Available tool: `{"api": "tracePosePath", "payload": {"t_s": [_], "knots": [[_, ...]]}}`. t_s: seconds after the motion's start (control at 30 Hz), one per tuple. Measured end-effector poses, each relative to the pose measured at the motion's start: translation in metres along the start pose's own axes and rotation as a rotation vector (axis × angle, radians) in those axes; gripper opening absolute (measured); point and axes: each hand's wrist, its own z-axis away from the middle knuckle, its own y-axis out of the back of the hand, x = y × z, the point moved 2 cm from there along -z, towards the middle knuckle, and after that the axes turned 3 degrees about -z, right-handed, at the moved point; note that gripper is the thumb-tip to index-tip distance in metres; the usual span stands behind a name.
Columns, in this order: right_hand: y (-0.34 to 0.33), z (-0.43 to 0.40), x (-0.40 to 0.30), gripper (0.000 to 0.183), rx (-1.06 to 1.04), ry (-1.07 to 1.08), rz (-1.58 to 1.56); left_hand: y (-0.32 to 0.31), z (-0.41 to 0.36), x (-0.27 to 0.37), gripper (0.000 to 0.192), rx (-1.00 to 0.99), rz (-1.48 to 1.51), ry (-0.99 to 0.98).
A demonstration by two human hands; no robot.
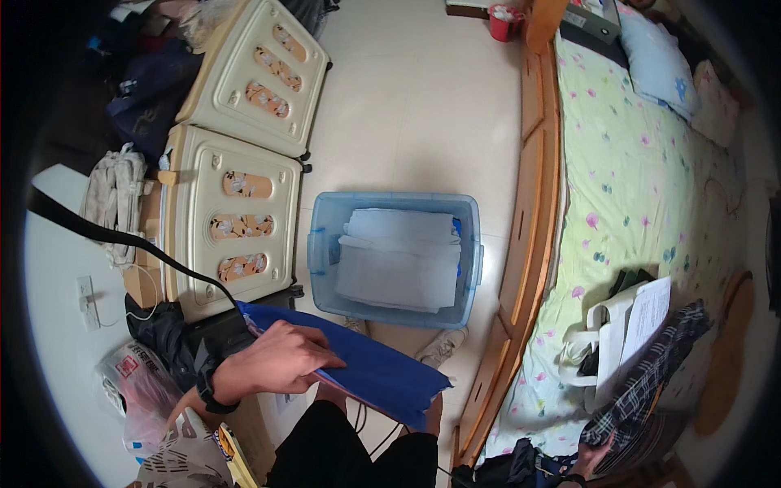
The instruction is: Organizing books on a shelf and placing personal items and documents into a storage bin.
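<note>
My left hand (293, 360) pinches the edge of a flat, folded piece of blue cloth (378, 360) above my knees. On that wrist is a dark watch. Far to the right, my right hand (593, 456) grips the lower end of a black-and-white plaid garment (650, 372) over the bed. On the floor before me stands a translucent blue plastic storage bin (316, 287), lidless. Folded white cloths (396, 268) lie inside it, and a bit of blue shows along their right side.
Two cream suitcases (244, 219) with floral panels stand on the left. A wooden bed frame (525, 244) runs along the right. A white bag with printed paper (625, 341) rests on the floral bedsheet (616, 201). A plastic bag (143, 390) sits lower left. A red bucket (505, 24) is farther off.
</note>
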Motion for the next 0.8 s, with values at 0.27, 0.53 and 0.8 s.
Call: {"api": "tracePosePath", "payload": {"t_s": [0.27, 0.53, 0.8], "knots": [[-0.017, 0.079, 0.097, 0.031, 0.190, 1.049, 0.547, -0.023, 0.016, -0.037, 0.043, -0.035, 0.050, 0.066], [-0.289, 0.100, 0.417, 0.057, -1.021, -0.307, 1.001, -0.030, -0.044, -0.124, 0.029, -0.097, 0.086, 0.095], [-0.334, 0.136, 0.436, 0.077, -1.161, -0.612, 1.289, -0.071, -0.197, -0.244, 0.052, -0.063, 0.151, 0.235]]}}
